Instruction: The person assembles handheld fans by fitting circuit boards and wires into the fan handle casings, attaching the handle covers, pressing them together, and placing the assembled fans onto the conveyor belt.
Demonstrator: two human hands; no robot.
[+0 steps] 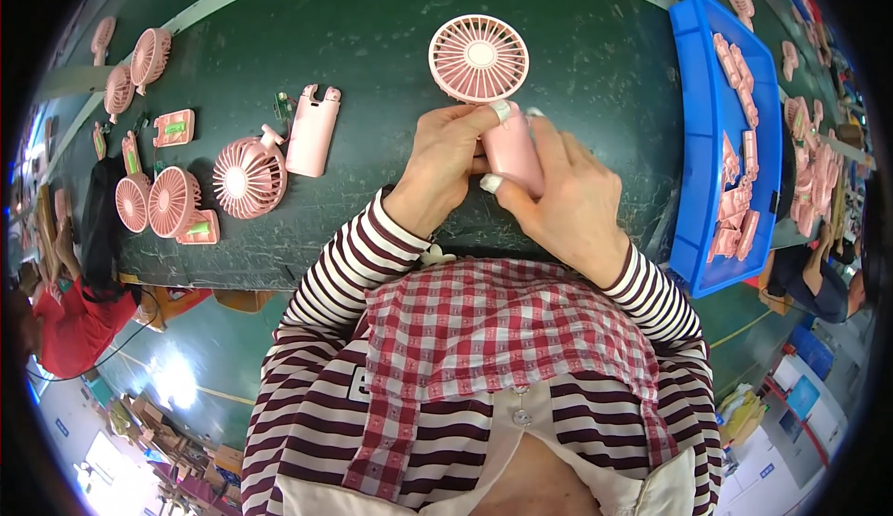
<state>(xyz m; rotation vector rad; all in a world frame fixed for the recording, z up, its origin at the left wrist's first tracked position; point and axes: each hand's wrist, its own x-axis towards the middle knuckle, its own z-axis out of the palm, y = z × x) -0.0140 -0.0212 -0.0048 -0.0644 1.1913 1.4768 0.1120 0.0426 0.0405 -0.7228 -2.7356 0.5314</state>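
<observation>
While the left hand, closed, pins the handle of the pink fan near its top, the right hand wraps the other side, thumb low, apparently steadying it between them over the counter. Off right sits the blue bin, probably for easy reach!

Room — betw held fan & blue bin | Obst L — handle shell, 2nd fan

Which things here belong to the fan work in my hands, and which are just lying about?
Likely the job:
pink fan, held by left hand and right hand
fan head
pink handle
blue bin

Probably lying about:
cardboard boxes
yellow bundle
</observation>
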